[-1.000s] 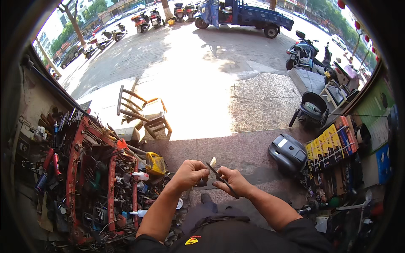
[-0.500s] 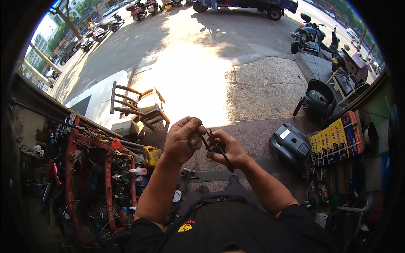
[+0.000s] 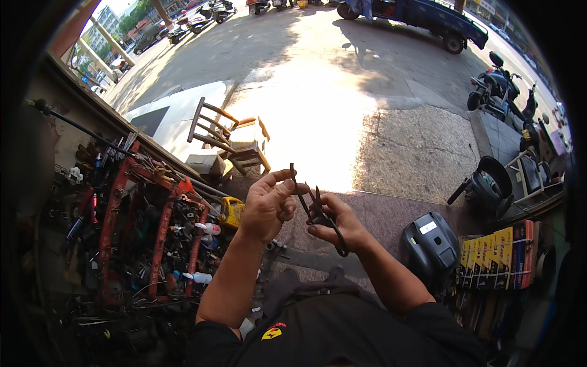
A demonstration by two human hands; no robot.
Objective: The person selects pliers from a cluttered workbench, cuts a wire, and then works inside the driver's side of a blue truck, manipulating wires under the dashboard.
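My left hand [image 3: 266,209] is raised in front of my body, its thumb and fingertips pinched on a thin dark strip [image 3: 301,198]. One end of the strip stands up above the fingertips, and the other slants down toward my right hand [image 3: 342,221]. That hand is wrapped around dark scissors [image 3: 340,241]. Their pointed blades rise between the two hands, close beside the strip, while a curved handle hangs below the palm. Whether the blades touch the strip, I cannot tell. The strip's material is also unclear.
On the left, a red metal rack [image 3: 160,244] holds jumbled tools and parts beside a yellow container [image 3: 231,212]. A wooden chair [image 3: 214,125] stands ahead. To the right are a black plastic case [image 3: 430,244] and stacked yellow boxes [image 3: 495,257]. A blue cargo vehicle [image 3: 422,21] is farther out.
My view has turned, so the surroundings sit farther right and lower. The strip now sticks up above my left fingertips. Both hands keep their holds, close together.
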